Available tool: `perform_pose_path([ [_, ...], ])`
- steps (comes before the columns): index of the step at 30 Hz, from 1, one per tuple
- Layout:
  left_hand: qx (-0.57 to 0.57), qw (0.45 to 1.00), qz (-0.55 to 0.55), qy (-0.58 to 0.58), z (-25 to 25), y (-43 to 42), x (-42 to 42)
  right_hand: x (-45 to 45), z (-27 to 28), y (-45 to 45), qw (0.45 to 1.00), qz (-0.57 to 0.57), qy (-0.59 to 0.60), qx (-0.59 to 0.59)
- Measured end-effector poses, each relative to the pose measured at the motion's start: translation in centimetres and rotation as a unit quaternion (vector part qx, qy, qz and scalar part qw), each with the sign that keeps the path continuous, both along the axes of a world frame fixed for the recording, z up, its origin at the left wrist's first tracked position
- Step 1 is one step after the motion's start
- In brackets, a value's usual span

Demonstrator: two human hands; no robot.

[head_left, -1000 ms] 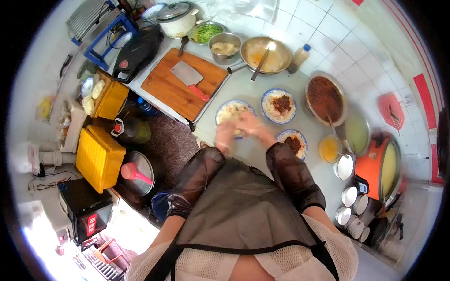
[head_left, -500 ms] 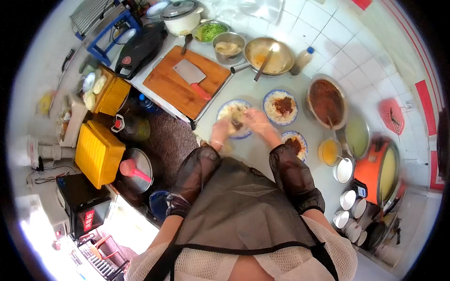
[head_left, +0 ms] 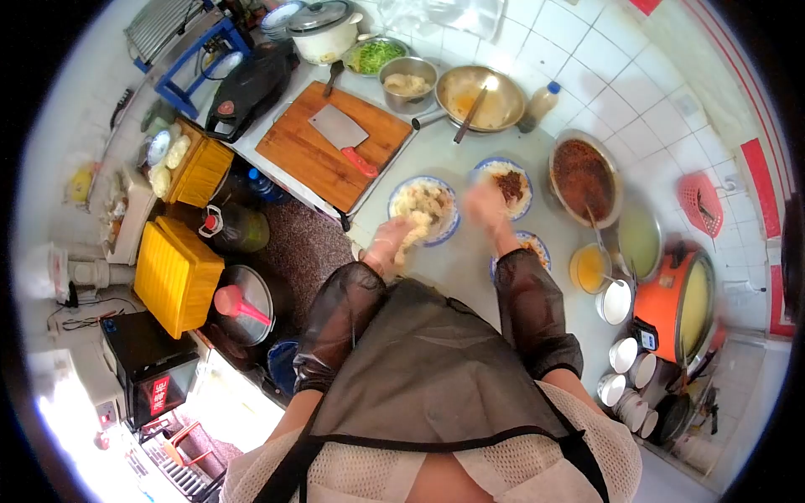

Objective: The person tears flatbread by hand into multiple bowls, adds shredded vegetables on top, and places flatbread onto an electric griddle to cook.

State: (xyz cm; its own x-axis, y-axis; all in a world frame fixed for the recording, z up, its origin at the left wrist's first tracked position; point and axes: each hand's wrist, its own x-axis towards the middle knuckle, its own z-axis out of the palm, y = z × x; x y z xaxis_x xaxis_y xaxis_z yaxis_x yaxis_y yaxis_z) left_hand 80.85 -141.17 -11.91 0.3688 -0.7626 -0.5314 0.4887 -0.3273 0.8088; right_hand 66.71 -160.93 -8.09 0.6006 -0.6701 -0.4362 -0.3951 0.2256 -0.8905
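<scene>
My left hand, in what looks like a thin clear glove, is closed around a pale, lumpy strip of food at the near-left rim of a blue-rimmed plate. On that plate lies pale food with darker bits. Smeared by motion, my right hand is between this plate and a second plate, which bears pale food with dark brown sauce. Its fingers are too blurred to read. A third plate sits partly hidden behind my right wrist and sleeve.
A cutting board with a cleaver lies left of the plates. Behind stand a wok and a pot of pale food. To the right are a bowl of red-brown sauce, a yellow liquid and an orange pot.
My hands have moved apart from over the first plate. The left came back toward me with the pale strip; the right shifted right toward the second plate.
</scene>
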Motion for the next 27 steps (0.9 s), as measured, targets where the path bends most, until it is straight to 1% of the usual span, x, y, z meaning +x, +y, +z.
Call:
perform_pose_path([
  [1, -0.004, 0.999, 0.045, 0.027, 0.9, 0.3, -0.1, -0.3, 0.9, 0.6, 1.0, 0.001, -0.001, -0.001],
  [2, -0.004, 0.999, 0.045, 0.027, 0.3, 0.1, 0.0, -0.6, 3.3, 2.5, 0.997, 0.055, -0.061, 0.011],
  [3, -0.022, 0.997, 0.017, -0.065, -0.9, -0.1, 0.0, -0.6, 4.6, 3.9, 0.987, 0.108, -0.118, 0.023],
  [4, -0.042, 0.987, -0.012, -0.157, -1.5, -0.3, -0.1, 0.1, 4.2, 4.5, 0.987, 0.106, -0.117, 0.023],
  [5, -0.043, 0.987, -0.013, -0.157, 0.0, -0.6, -0.6, 1.1, 3.1, 4.9, 0.986, 0.156, -0.06, 0.011],
  [6, 0.01, 0.976, -0.036, -0.213, 3.0, -0.8, -1.3, 1.7, 2.1, 5.0, 0.979, 0.206, -0.003, -0.001],
  [7, 0.065, 0.959, -0.06, -0.269, 4.8, -0.7, -1.7, 1.5, 0.8, 4.5, 0.978, 0.206, -0.004, 0.0],
  [8, 0.065, 0.958, -0.06, -0.271, 4.5, -0.3, -1.5, 1.1, -0.5, 3.5, 0.972, 0.22, -0.067, -0.04],
  [10, 0.058, 0.951, -0.024, -0.303, 3.8, 0.2, -0.9, 1.7, -0.7, 2.4, 0.96, 0.235, -0.129, -0.084],
  [11, 0.057, 0.951, -0.021, -0.303, 3.8, 0.4, -0.8, 2.1, -0.3, 2.3, 0.972, 0.194, -0.022, -0.129],
  [12, 0.05, 0.971, 0.022, -0.234, 3.9, 0.7, -0.9, 2.4, 0.1, 2.7, 0.97, 0.15, 0.087, -0.172],
  [13, 0.042, 0.983, 0.065, -0.164, 3.9, 1.0, -0.8, 2.9, -0.1, 3.3, 0.97, 0.152, 0.087, -0.171],
  [14, 0.043, 0.983, 0.066, -0.164, 3.4, 1.2, -0.4, 3.5, -0.8, 3.9, 0.94, 0.154, 0.111, -0.282],
  [15, 0.053, 0.987, 0.076, -0.13, 2.1, 1.2, 0.1, 3.7, -1.2, 4.4, 0.899, 0.152, 0.133, -0.389],
  [16, 0.062, 0.99, 0.085, -0.096, 0.8, 1.0, 0.5, 3.8, -1.5, 4.5, 0.899, 0.15, 0.134, -0.389],
  [17, 0.062, 0.99, 0.084, -0.096, -0.9, 0.9, 0.8, 3.7, -1.6, 4.7, 0.882, 0.158, 0.087, -0.435],
  [18, 0.053, 0.986, 0.087, -0.129, -2.1, 0.8, 1.1, 3.8, -1.2, 4.9, 0.861, 0.167, 0.04, -0.478],
  [19, 0.043, 0.981, 0.092, -0.162, -3.4, 0.6, 1.6, 3.9, -0.6, 4.6, 0.86, 0.168, 0.038, -0.48],
  [20, 0.044, 0.981, 0.096, -0.162, -2.7, 0.4, 1.7, 3.8, 1.3, 4.6, 0.913, 0.169, 0.043, -0.368],
  [21, 0.052, 0.979, 0.082, -0.179, -1.5, 0.3, 1.4, 3.7, 2.6, 4.8, 0.953, 0.167, 0.049, -0.249],
  [22, 0.059, 0.976, 0.066, -0.197, -0.6, 0.1, 1.1, 3.8, 3.1, 5.2, 0.953, 0.169, 0.05, -0.248],
  [23, 0.06, 0.977, 0.065, -0.196, -0.9, 0.1, 0.9, 3.9, 3.4, 5.7, 0.955, 0.251, 0.079, -0.139],
  [24, 0.054, 0.975, 0.059, -0.208, -1.9, -0.2, 0.8, 3.9, 3.5, 5.8, 0.939, 0.327, 0.105, -0.029],
  [25, 0.047, 0.973, 0.053, -0.22, -2.8, -0.7, 0.7, 3.7, 1.9, 5.8, 0.94, 0.324, 0.106, -0.031],
  [26, 0.042, 0.97, 0.049, -0.233, -3.9, -1.1, 0.7, 3.4, -1.1, 6.0, 0.934, 0.272, 0.052, -0.227],
  [27, 0.038, 0.968, 0.044, -0.245, -4.5, -1.2, 0.5, 3.2, -2.0, 6.4, 0.887, 0.21, -0.004, -0.411],
])
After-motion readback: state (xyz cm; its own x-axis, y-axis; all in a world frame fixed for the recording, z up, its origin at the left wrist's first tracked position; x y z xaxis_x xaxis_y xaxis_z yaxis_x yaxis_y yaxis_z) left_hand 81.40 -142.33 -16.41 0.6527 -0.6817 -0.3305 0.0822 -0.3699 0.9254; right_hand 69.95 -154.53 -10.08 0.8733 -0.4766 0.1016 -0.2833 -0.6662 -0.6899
